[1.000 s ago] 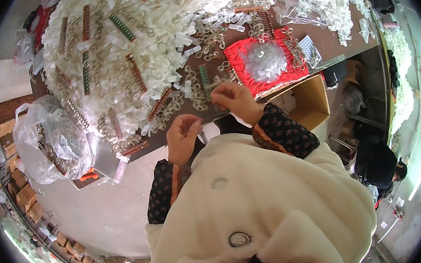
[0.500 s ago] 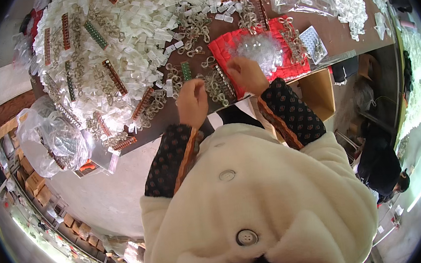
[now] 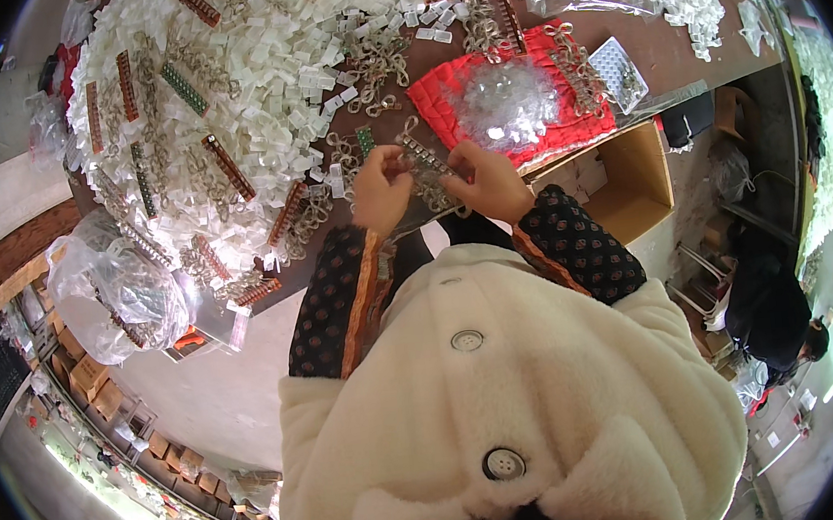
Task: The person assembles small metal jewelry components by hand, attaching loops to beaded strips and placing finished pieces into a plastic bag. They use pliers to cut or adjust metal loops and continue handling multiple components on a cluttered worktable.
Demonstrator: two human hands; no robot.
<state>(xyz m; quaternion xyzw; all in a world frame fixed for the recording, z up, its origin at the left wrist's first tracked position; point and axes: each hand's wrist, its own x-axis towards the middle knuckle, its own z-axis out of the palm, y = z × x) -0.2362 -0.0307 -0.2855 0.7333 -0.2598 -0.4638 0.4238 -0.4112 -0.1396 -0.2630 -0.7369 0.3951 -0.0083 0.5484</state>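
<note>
My left hand (image 3: 384, 190) is curled over the near edge of the table, thumb and fingers pinched together; whatever is between them is too small to make out. My right hand (image 3: 485, 184) closes its fingertips on the lower end of a dark strip studded with pale dots (image 3: 424, 154). That strip slants between the two hands. Looped, clear-and-metallic pieces (image 3: 434, 195) lie beneath it. Just beyond my left fingers is a green strip (image 3: 365, 141). A red quilted cloth (image 3: 434, 98) bearing a heap of tiny clear pieces (image 3: 507, 103) lies beyond my right hand.
A wide pile of small translucent plastic pieces (image 3: 254, 96) covers the table's left, with several brown and green strips on it. At the right are a white dotted card (image 3: 618, 76) and an open cardboard box (image 3: 632, 177) below the edge. A clear plastic bag (image 3: 117, 286) hangs at left.
My right hand has come down and left from the red cloth to the studded strip, which has turned and shifted left. My left hand has moved slightly, its fingers nearer the strip.
</note>
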